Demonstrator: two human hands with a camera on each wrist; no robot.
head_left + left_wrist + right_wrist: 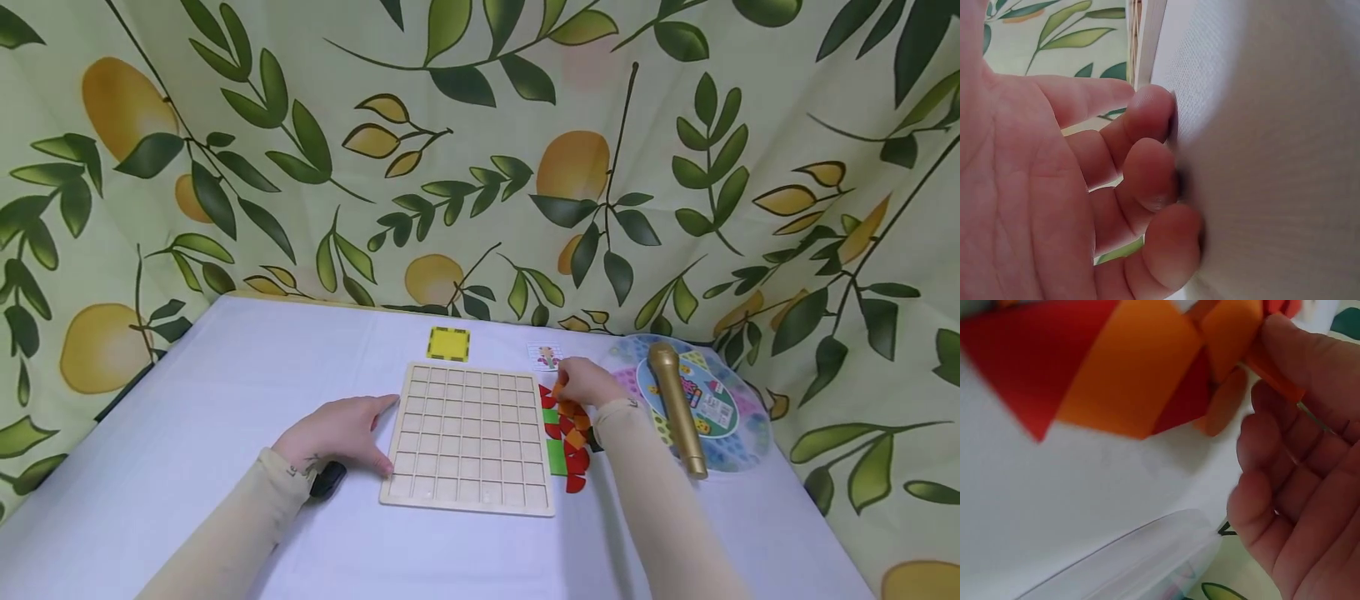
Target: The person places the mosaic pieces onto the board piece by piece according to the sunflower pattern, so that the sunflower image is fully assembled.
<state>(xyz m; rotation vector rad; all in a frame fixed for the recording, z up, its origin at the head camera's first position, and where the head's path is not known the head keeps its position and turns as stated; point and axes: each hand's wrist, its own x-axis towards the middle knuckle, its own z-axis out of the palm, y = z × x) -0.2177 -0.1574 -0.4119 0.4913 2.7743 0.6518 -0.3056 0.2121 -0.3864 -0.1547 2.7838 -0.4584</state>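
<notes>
A pale wooden board (471,442) with a grid of square recesses lies flat on the white-covered table. My left hand (337,433) rests at the board's left edge, thumb and forefinger spread along it. In the left wrist view its other fingertips (1150,172) touch the white cloth. Beyond the board's right edge, my right hand (588,385) pinches a small orange piece (1280,380) between thumb and forefinger. Below that hand lies a pile of flat red pieces (575,483), orange pieces (1129,369) and green pieces (556,458), partly overlapping.
A yellow square frame (448,343) lies behind the board. A small printed card (543,356) is behind the pile. At the right, a gold microphone-shaped object (678,408) lies on a clear, colourful round-edged package (750,433). A leaf-patterned curtain (480,167) hangs behind the table.
</notes>
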